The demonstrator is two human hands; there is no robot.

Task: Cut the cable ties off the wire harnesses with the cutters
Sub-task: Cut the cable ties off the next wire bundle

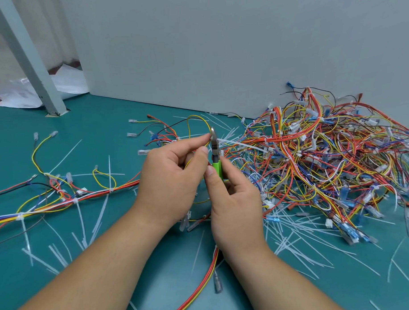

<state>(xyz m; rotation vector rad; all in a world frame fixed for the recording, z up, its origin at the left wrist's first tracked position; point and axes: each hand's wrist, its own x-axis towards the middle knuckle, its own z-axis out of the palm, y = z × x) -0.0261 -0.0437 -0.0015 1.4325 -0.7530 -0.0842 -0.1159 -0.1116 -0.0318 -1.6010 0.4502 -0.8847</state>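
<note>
Nearest, snipped tie ends litter the green bench. Mid-bench, the right hand grips the green-handled cutters, and the left hand pinches a harness by its yellow wire just beside the blades. The cutters' long axis runs near to far, tip pointing away. A white cable tie trails right from the blades, so a cut seems in hand. Next comes a squeeze clear of the wires. The tangled pile lies far right.
</note>
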